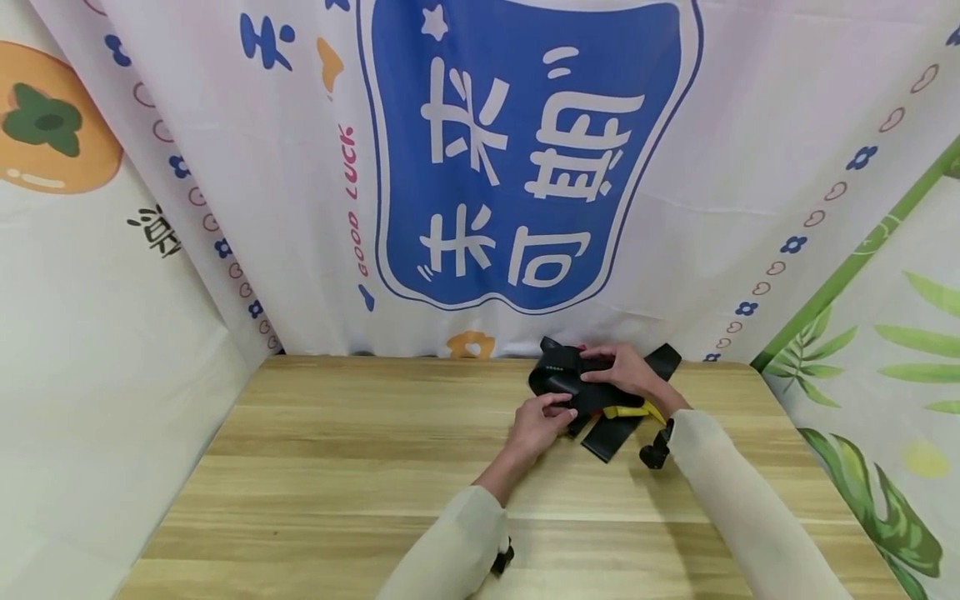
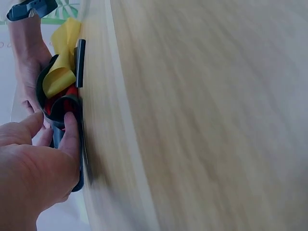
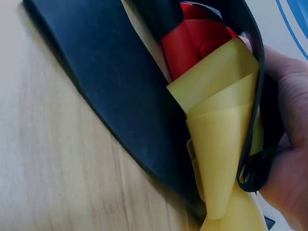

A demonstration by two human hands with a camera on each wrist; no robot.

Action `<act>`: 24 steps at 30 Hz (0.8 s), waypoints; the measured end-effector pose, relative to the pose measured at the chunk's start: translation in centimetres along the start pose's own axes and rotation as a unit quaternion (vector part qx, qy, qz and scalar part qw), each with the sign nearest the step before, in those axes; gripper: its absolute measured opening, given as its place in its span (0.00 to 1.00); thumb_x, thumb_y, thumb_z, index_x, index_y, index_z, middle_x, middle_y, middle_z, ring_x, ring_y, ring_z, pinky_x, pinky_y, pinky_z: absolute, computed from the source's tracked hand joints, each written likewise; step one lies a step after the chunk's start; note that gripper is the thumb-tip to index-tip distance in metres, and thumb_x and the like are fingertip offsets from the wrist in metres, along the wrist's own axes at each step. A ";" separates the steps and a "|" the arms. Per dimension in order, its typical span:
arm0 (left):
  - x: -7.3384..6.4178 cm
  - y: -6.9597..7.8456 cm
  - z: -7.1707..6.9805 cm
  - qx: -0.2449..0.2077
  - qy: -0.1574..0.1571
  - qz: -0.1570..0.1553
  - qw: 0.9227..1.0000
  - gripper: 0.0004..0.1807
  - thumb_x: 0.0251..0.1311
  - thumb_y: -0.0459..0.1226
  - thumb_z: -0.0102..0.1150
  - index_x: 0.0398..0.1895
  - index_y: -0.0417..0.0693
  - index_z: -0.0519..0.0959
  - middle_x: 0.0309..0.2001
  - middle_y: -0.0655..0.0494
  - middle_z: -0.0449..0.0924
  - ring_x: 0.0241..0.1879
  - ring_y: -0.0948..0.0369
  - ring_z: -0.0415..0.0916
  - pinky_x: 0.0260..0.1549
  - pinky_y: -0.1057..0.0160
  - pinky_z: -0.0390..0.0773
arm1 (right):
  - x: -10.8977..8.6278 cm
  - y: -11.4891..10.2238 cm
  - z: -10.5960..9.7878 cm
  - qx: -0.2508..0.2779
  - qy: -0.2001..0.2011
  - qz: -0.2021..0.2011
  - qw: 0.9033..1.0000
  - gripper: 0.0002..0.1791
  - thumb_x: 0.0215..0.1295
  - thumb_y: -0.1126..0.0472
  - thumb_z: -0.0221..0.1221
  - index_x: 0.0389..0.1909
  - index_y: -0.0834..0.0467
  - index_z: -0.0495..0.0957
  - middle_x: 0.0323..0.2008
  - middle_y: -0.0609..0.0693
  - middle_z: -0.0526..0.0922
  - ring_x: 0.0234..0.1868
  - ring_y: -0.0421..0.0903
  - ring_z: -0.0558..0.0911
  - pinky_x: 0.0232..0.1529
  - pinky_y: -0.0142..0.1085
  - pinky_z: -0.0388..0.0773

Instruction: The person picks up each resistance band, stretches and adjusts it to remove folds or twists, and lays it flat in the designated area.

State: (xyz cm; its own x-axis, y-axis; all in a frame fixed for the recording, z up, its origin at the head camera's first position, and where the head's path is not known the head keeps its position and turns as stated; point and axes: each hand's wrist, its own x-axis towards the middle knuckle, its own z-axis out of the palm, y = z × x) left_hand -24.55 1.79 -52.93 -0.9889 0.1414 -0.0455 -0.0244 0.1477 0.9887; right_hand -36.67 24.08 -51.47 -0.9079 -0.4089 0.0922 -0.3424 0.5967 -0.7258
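A bundle of flat rubber exercise bands lies near the table's back edge, right of centre. Its wide black band (image 1: 555,383) loops over the top, and black ends stick out to both sides. The yellow band (image 3: 221,120) is folded and twisted inside the black loop, beside a rolled red band (image 3: 190,45). From the front left, my left hand (image 1: 536,425) pinches the near edge of the black loop between thumb and fingers. My right hand (image 1: 626,371) grips the black band from the right and above; in the right wrist view its fingertips are hidden behind the band.
The wooden table (image 1: 337,467) spreads out to the left and front of the bundle. Right behind its back edge hangs a printed cloth (image 1: 315,317), with more printed cloth at both sides. A black wrist camera (image 1: 657,450) sits below the right wrist, close to the tabletop.
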 end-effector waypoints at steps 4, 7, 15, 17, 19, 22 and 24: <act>-0.1 0.3 0.2 0.000 0.010 -0.007 1.000 0.14 0.70 0.33 0.68 0.56 0.41 0.87 0.45 0.49 0.90 0.39 0.61 0.87 0.39 0.64 0.87 | -0.2 -0.1 0.1 0.009 0.007 0.008 1.000 0.27 0.62 0.56 0.76 0.60 0.62 0.85 0.60 0.62 0.85 0.65 0.63 0.80 0.67 0.59 0.74; -0.1 0.5 0.3 0.000 0.015 -0.008 1.000 0.13 0.68 0.31 0.69 0.54 0.42 0.88 0.46 0.50 0.90 0.39 0.63 0.86 0.38 0.65 0.86 | -0.4 -0.2 0.1 0.008 0.009 0.014 1.000 0.27 0.63 0.54 0.76 0.60 0.62 0.85 0.61 0.63 0.84 0.66 0.64 0.79 0.68 0.60 0.73; -0.4 0.4 -0.1 -0.013 0.035 -0.010 0.999 0.17 0.61 0.26 0.72 0.54 0.42 0.88 0.49 0.46 0.89 0.42 0.61 0.86 0.39 0.66 0.84 | -0.9 -0.7 -0.2 0.001 0.012 0.039 0.999 0.26 0.64 0.52 0.75 0.60 0.59 0.85 0.68 0.65 0.79 0.69 0.64 0.75 0.71 0.62 0.68; -0.5 0.3 -0.3 -0.024 0.039 -0.011 0.999 0.18 0.60 0.25 0.72 0.54 0.41 0.87 0.49 0.46 0.88 0.43 0.60 0.86 0.39 0.65 0.84 | -1.0 -0.9 -0.4 0.002 0.010 0.044 0.999 0.25 0.64 0.53 0.74 0.60 0.59 0.86 0.68 0.65 0.79 0.67 0.63 0.78 0.69 0.61 0.70; -0.6 0.3 -0.5 -0.036 0.041 -0.013 0.998 0.19 0.60 0.24 0.72 0.54 0.41 0.87 0.48 0.45 0.88 0.44 0.58 0.86 0.39 0.65 0.85 | -1.2 -1.1 -0.6 0.000 0.009 0.043 0.999 0.25 0.65 0.53 0.74 0.60 0.59 0.86 0.68 0.65 0.79 0.66 0.63 0.78 0.69 0.61 0.71; -0.8 0.4 -0.9 -0.043 0.042 -0.019 0.998 0.20 0.59 0.23 0.72 0.55 0.42 0.87 0.47 0.45 0.87 0.45 0.57 0.86 0.40 0.64 0.85 | -1.4 -1.4 -0.9 0.003 0.012 0.040 0.999 0.24 0.65 0.54 0.74 0.59 0.59 0.86 0.66 0.64 0.80 0.66 0.64 0.78 0.69 0.62 0.70; -0.9 0.4 -1.1 -0.045 0.042 -0.023 0.998 0.20 0.59 0.23 0.72 0.55 0.43 0.87 0.48 0.45 0.87 0.45 0.57 0.86 0.40 0.64 0.85 | -1.6 -1.5 -1.1 0.001 0.017 0.035 0.999 0.23 0.65 0.54 0.74 0.59 0.58 0.86 0.65 0.64 0.81 0.68 0.64 0.76 0.71 0.63 0.67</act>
State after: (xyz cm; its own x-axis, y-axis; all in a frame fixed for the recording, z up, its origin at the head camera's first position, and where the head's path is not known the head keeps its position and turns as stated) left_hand -23.84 0.60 -52.28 -0.9951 0.0538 -0.0833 -0.0798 0.0632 0.9948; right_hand -34.94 24.57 -49.77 -0.9373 -0.3425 0.0645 -0.2773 0.6210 -0.7331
